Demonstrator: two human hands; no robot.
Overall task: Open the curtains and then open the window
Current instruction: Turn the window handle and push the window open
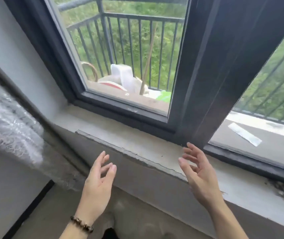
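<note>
Hovering both hands, left hand (98, 183) and right hand (200, 171), grip apart and empty. I am judging the window (212, 75) sash stiff and heavy, best gripped at its dark frame.

Far outside, dark balcony railing (137, 40) before green foliage (132, 54), white plastic container (124, 75) near its foot.

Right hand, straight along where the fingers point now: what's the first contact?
Probably the dark window frame upright. The right hand is open, empty, fingers aimed up and forward at the upright's base above the sill. Depth is unclear; it may brush the sill first.
</note>
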